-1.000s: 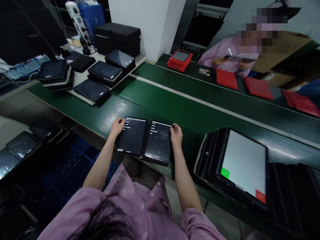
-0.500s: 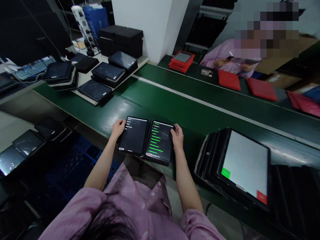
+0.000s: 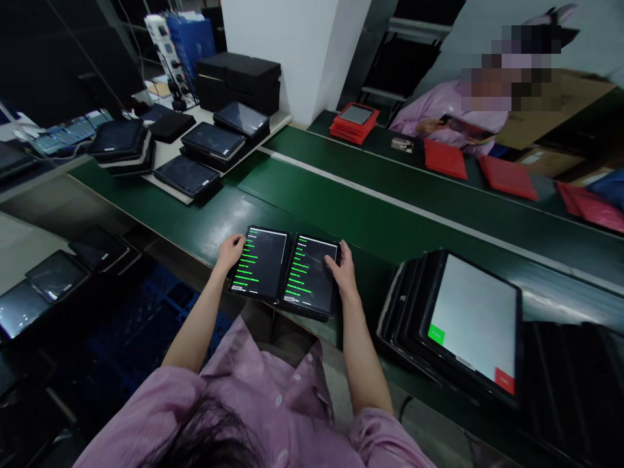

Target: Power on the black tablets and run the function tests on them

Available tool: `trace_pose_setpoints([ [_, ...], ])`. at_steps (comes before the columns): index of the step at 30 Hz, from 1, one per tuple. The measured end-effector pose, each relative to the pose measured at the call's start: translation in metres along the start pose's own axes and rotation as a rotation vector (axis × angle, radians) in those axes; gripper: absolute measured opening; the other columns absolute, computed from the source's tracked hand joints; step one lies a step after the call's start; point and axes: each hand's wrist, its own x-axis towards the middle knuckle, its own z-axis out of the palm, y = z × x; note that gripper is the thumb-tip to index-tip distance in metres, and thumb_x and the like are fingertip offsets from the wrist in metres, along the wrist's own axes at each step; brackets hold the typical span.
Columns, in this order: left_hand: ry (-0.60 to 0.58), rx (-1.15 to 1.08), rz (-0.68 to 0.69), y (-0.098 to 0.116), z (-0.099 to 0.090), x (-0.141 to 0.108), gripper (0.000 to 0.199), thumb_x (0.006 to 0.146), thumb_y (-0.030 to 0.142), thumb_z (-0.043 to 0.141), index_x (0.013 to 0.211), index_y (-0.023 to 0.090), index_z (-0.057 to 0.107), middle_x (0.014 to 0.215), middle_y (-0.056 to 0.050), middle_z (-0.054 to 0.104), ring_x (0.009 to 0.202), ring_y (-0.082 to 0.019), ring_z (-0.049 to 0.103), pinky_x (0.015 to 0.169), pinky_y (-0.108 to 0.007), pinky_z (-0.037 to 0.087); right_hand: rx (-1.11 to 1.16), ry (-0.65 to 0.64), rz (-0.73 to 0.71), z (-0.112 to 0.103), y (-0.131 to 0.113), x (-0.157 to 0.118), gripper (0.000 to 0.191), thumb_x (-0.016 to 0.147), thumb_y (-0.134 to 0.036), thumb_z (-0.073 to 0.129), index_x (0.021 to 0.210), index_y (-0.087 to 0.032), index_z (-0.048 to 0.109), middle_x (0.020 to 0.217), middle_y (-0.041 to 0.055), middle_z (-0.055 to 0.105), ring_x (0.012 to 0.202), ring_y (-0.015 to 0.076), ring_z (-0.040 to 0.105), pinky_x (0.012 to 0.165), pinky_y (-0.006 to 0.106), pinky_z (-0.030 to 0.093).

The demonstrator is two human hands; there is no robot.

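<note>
Two dark tablets lie side by side at the front edge of the green bench, tilted slightly, both showing lists of green text lines. My left hand (image 3: 231, 252) is closed at the outer edge of the left tablet (image 3: 263, 263), its fingertips partly hidden. On the other side, my right hand (image 3: 345, 270) grips the right edge of the right tablet (image 3: 312, 276), with the thumb over the screen's border. The right tablet seems to rest on something dark beneath it. To the right, a tablet with a white screen (image 3: 475, 312) tops a stack of dark tablets.
Dark tablets (image 3: 212, 142) are stacked on a white board at the back left, near black boxes (image 3: 238, 81). Across the green bench (image 3: 302, 188) are red sleeves (image 3: 444, 159) and a co-worker in pink (image 3: 419, 110). More tablets (image 3: 56, 276) lie on the lower left surface.
The left tablet's screen has gone from a short white menu to a green list; the right tablet's list has shifted. My right thumb has moved inward over the screen edge.
</note>
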Motion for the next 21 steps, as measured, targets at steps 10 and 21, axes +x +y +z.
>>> trace_pose_setpoints([
  [10,-0.009,-0.016,-0.006,0.005,-0.003,-0.008,0.022,0.091,0.037,0.074,0.104,0.023,0.084,0.117,-0.009,0.085,0.111,-0.031,0.076,0.106,-0.041,0.057,-0.015,0.038,0.018,0.003,-0.004,-0.002,0.104,0.08,-0.065,0.085,0.167,-0.023,0.047,0.179,0.017,0.044,0.164,0.0336,0.046,0.139,0.056,0.033],
  [21,-0.02,0.104,-0.1,-0.008,-0.029,-0.075,0.05,0.104,0.068,0.054,0.101,0.029,0.084,0.112,-0.015,0.085,0.112,-0.041,0.077,0.101,-0.049,0.056,0.194,0.107,0.22,-0.003,-0.005,-0.118,0.082,0.094,-0.071,0.075,0.164,-0.034,0.055,0.18,0.0056,0.044,0.17,0.0307,0.038,0.141,0.057,0.031],
])
